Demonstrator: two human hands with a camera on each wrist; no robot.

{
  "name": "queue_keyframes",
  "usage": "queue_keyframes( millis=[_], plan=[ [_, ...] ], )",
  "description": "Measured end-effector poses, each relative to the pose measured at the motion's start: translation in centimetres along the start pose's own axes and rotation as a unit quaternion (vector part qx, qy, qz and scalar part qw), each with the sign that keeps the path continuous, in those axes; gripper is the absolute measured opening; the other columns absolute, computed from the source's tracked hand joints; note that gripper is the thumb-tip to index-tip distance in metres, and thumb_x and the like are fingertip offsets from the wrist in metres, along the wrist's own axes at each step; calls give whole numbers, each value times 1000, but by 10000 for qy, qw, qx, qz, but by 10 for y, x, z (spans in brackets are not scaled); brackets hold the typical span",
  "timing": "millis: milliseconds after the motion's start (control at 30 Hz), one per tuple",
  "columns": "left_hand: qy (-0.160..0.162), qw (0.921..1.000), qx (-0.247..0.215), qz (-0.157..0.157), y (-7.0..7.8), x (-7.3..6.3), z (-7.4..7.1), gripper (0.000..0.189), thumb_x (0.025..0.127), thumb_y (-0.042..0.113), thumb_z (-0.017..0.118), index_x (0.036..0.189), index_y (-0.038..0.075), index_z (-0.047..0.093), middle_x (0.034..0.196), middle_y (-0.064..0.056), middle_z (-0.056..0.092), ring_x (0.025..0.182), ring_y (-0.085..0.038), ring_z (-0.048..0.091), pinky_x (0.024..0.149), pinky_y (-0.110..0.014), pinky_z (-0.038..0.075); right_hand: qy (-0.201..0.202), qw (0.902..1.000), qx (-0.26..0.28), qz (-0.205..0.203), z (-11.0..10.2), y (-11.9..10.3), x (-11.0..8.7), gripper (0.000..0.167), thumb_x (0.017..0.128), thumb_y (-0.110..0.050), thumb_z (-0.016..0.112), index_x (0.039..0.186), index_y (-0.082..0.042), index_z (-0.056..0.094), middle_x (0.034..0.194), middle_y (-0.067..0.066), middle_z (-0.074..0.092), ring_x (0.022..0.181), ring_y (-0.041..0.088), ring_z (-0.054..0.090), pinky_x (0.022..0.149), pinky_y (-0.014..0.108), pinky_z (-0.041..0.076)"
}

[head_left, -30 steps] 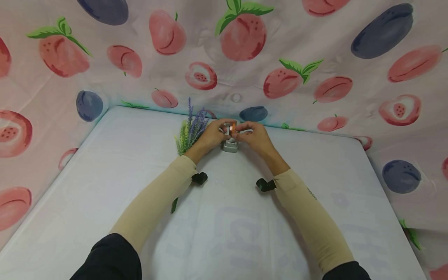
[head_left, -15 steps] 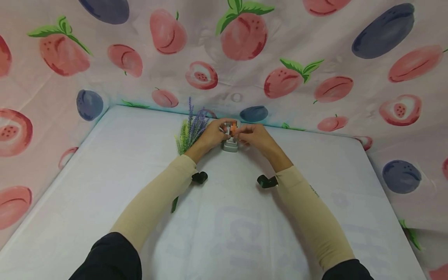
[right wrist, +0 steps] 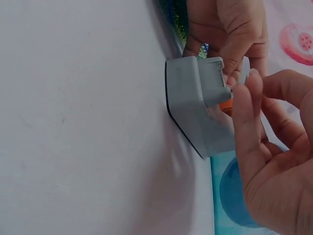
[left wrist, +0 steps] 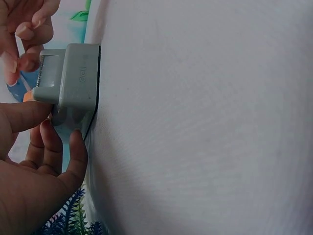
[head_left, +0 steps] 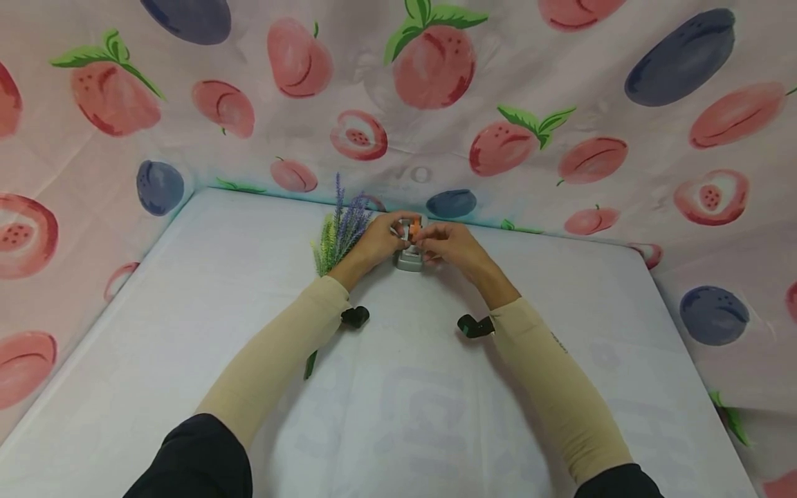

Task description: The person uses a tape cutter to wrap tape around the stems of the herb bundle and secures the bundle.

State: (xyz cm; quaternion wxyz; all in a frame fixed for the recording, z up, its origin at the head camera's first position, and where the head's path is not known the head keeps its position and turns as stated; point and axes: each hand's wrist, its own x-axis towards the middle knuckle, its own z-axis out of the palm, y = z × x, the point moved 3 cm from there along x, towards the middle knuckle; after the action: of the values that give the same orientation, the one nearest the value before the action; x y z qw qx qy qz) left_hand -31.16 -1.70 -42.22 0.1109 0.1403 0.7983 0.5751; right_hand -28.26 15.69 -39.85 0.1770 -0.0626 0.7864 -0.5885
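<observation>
A grey tape dispenser with an orange core stands near the far edge of the table. My left hand holds it from the left side, with fingers around the upper part by the roll in the left wrist view. A toothed cutting edge shows on the dispenser's front. On the other side, my right hand pinches a thin translucent strip of tape between thumb and finger, close to the cutter and the orange core. The roll is partly hidden by the fingers.
Artificial lavender stems, purple and yellow-green, lie left of the dispenser, partly under the left forearm. A fruit-printed curtain rises behind the white table. Black wrist cameras hang at both cuffs.
My right hand has shifted slightly toward me, its fingers dropping a little lower beside the roll and showing more of the orange core. The left hand and the dispenser have stayed in place.
</observation>
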Motion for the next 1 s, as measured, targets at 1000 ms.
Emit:
queue_keyframes(
  millis=[1000],
  plan=[
    [12,9998,215,42,2,-1,0,54,92,-6,68,140,18,60,99,-14,53,73,-20,42,66,-31,40,352,9927,830,807,-1,9,-1,31,98,-11,69,123,6,68,101,9,76,81,11,74,76,25,59]
  ],
)
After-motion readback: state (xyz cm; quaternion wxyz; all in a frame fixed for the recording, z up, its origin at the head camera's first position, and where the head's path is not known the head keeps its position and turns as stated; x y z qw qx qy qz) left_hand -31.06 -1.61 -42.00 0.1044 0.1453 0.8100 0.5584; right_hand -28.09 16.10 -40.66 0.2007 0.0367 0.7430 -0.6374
